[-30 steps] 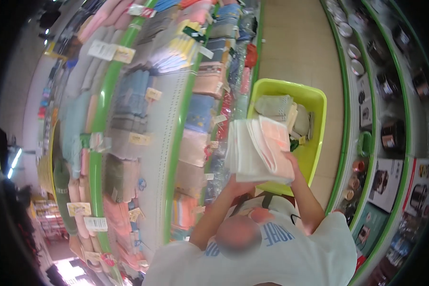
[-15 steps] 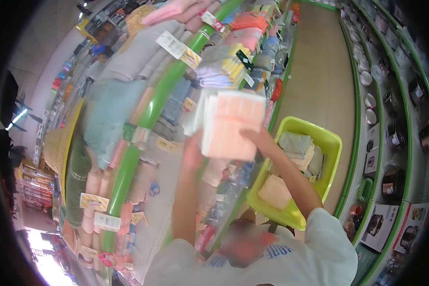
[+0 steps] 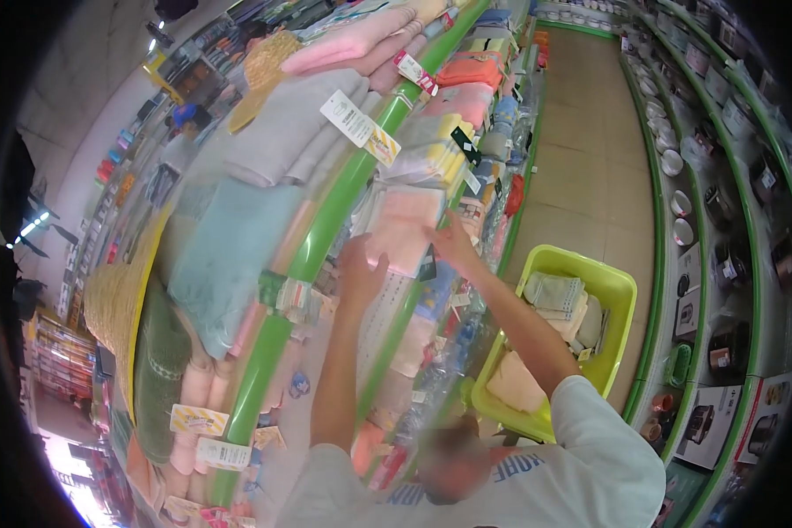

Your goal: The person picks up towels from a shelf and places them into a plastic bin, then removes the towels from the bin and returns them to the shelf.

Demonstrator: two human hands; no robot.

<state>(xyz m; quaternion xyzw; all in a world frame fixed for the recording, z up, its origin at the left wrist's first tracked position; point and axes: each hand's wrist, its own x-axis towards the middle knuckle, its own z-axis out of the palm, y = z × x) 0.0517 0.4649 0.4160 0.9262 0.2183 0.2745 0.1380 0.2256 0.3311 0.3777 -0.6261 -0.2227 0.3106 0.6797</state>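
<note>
A stack of folded pink and white towels (image 3: pixel 402 224) lies on a shelf between green rails, under yellow and grey towels (image 3: pixel 440 154). My left hand (image 3: pixel 361 268) is pressed against the stack's lower left side. My right hand (image 3: pixel 453 242) grips its right edge. Both arms reach up from my white T-shirt (image 3: pixel 581 466) at the bottom of the view. Behind my right arm a lime-green plastic basket (image 3: pixel 623 290) stands on the floor, holding several folded towels (image 3: pixel 554 295).
The left shelving is packed with folded towels and price tags (image 3: pixel 356 128) along green rails (image 3: pixel 326 229). Straw hats (image 3: pixel 114 299) hang further left. A tiled aisle (image 3: pixel 590 158) runs ahead. The right shelves hold bowls (image 3: pixel 678 202) and boxed appliances (image 3: pixel 708 422).
Both hands lifted the towel stack from over the basket up to the shelf and have set it in among the other towels. The view has tilted up along the aisle.
</note>
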